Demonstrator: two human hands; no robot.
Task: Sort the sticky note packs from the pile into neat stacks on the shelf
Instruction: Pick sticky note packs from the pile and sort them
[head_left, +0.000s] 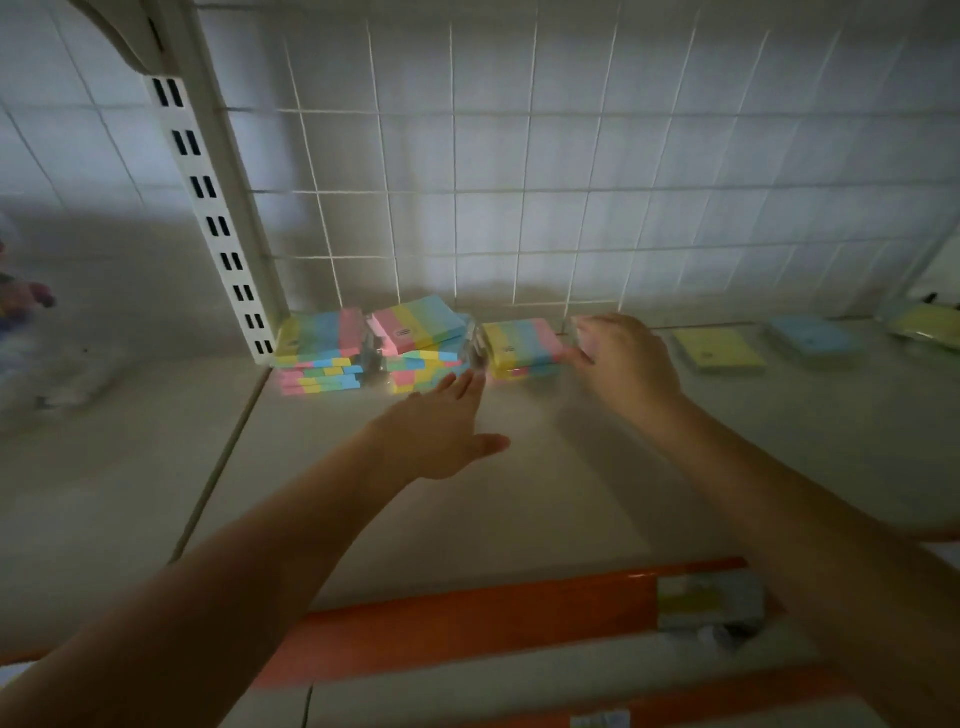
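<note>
Striped multicolour sticky note packs stand in stacks at the back of the shelf (519, 493): a left stack (319, 353), a middle stack (421, 343) whose top pack lies askew, and a low right stack (522, 345). My left hand (447, 426) reaches flat, fingers straight, with fingertips at the front of the middle stack. My right hand (621, 358) has its fingers curled at the right end of the low right stack, touching its edge. The view is blurred, so the grip is unclear.
A yellow pack (719, 351), a blue pack (810, 338) and another yellow pack (924, 325) lie along the back to the right. A wire grid (519, 192) backs the shelf, with a slotted upright (218, 218) at left. An orange price rail (467, 618) with a label (709, 603) fronts the shelf.
</note>
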